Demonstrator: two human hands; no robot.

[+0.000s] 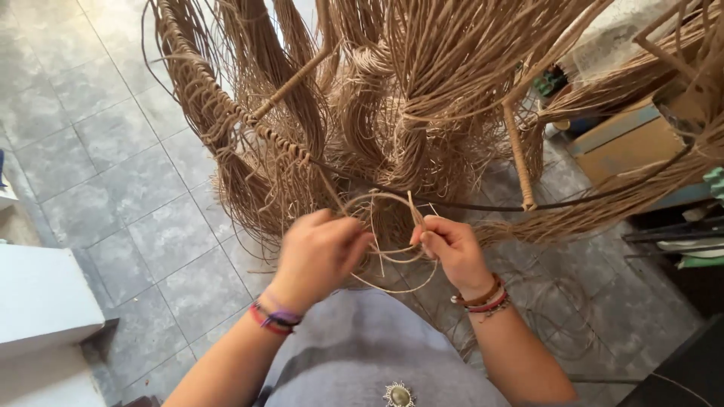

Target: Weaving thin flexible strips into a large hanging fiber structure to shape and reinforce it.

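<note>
A large frame wrapped in tan wicker cane stands in front of me, with thick bundles of loose cane strands hanging from it to the floor. My left hand pinches thin cane strands just below the wrapped rim. My right hand grips the end of a thin strand that curls into a loop between both hands. Both wrists wear bracelets. My grey-clad lap is under the hands.
Grey tiled floor spreads to the left. A white block sits at the left edge. A cardboard box and dark furniture stand at the right. A thin dark rod crosses behind the frame. Loose cane lies coiled on the floor at right.
</note>
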